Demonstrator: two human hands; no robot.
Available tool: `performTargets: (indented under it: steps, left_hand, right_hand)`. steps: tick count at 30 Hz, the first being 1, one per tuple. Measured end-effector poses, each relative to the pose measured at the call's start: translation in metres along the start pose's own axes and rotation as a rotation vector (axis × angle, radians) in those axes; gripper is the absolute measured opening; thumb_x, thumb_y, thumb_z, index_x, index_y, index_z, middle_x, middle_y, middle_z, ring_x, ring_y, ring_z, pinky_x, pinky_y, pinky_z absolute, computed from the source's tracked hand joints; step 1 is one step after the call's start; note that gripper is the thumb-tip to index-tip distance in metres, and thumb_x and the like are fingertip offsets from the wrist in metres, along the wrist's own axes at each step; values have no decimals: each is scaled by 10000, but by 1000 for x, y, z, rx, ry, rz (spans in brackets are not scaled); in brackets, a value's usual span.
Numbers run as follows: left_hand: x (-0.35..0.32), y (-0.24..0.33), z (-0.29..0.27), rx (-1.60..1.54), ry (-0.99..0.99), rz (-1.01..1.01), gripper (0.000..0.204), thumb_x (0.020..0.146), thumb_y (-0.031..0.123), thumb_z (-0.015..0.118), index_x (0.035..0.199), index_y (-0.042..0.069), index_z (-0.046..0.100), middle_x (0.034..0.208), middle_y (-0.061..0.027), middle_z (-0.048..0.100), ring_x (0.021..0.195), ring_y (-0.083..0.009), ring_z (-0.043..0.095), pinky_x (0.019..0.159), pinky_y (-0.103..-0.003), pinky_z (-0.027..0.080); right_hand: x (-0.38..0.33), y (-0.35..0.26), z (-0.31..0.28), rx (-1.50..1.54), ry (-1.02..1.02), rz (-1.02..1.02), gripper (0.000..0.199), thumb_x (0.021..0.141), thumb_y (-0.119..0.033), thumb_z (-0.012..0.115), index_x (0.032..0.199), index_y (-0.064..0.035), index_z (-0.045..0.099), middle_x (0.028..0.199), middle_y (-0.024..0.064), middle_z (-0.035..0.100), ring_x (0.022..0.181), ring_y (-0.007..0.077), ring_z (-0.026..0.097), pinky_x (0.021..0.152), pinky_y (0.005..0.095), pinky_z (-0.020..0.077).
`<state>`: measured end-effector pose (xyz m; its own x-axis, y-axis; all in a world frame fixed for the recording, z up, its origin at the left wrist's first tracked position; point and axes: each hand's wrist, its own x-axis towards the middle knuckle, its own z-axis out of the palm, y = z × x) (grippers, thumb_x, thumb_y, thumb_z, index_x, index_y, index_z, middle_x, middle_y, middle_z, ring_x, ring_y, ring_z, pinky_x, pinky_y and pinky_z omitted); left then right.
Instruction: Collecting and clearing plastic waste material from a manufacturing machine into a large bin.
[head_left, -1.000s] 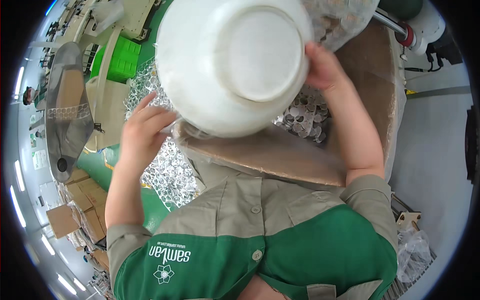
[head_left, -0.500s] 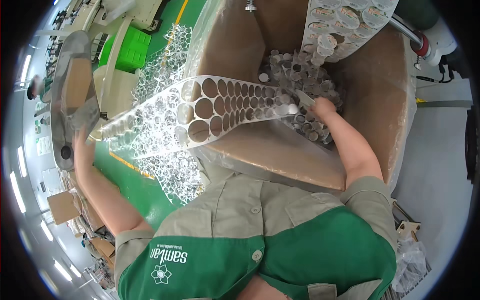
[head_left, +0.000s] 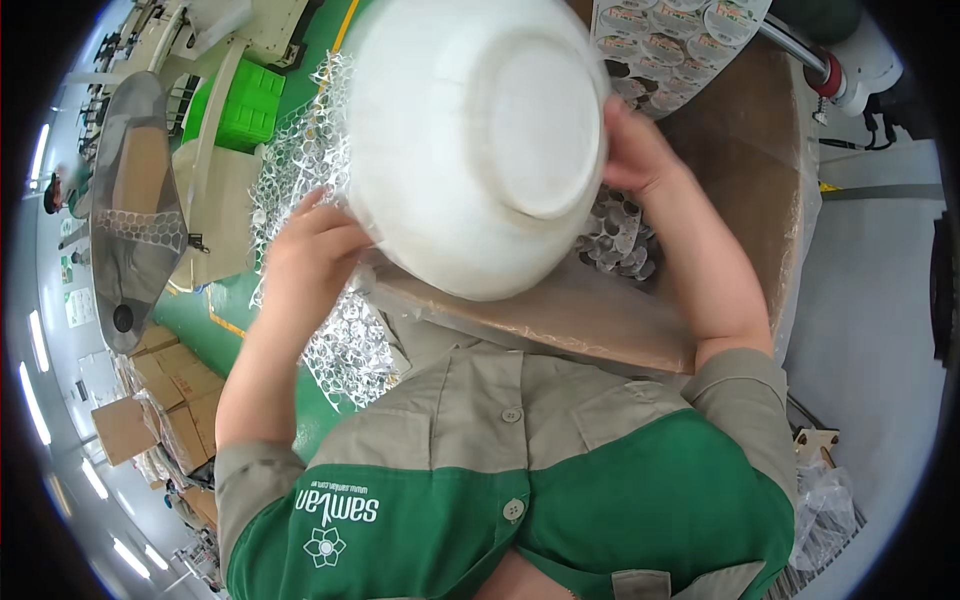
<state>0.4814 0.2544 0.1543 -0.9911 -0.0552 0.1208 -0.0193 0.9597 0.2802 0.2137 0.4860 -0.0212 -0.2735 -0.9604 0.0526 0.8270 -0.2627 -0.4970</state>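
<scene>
A large white basin [head_left: 430, 150] is raised in front of me, its round base turned up toward my view. My right hand [head_left: 637, 150] grips its right side, the fingers partly hidden behind it. At the basin's lower left side, the fingers of my left hand [head_left: 312, 248] curl against it, slightly blurred. Whatever the basin contains is hidden. It hangs over a big brown-walled box [head_left: 745, 200] lined with clear plastic. Small round discs [head_left: 625, 235], clear and silvery, lie inside the box. At its far side hangs a sheet of printed round lids [head_left: 675, 45].
A heap of silvery punched-out web scrap [head_left: 345, 335] lies on the green floor to the left. Beyond stand a green crate [head_left: 245, 105] and a tinted machine cover [head_left: 140, 200]. Cardboard boxes [head_left: 175, 390] are stacked at the left; a metal rod [head_left: 800, 42] juts in at the upper right.
The white basin has come into view between both hands. My left hand has moved right from the machine cover, my right hand up from the discs. The punched strip across the box no longer shows.
</scene>
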Motion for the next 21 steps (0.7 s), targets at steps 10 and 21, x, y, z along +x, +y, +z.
performTargets:
  steps: [10, 21]
  left_hand:
    - [-327, -262, -118, -42, 135, -1197, 419, 740, -29, 694, 1153, -10, 623, 1132, -141, 643, 1094, -234, 583, 977, -356, 442]
    - [33, 30, 79, 726, -633, -45, 781, 726, 672, 640, 1242, 86, 599, 1210, -185, 609, 1207, -387, 507, 1085, -478, 311]
  right_hand:
    - [-108, 100, -196, -1878, 799, 731, 330, 782, -352, 693, 1036, -141, 693, 997, 131, 682, 950, 341, 635, 804, 445, 495]
    - [-2, 7, -30, -2118, 500, 570, 381, 739, -339, 743, 904, 2, 708, 903, 199, 685, 875, 358, 663, 784, 427, 526]
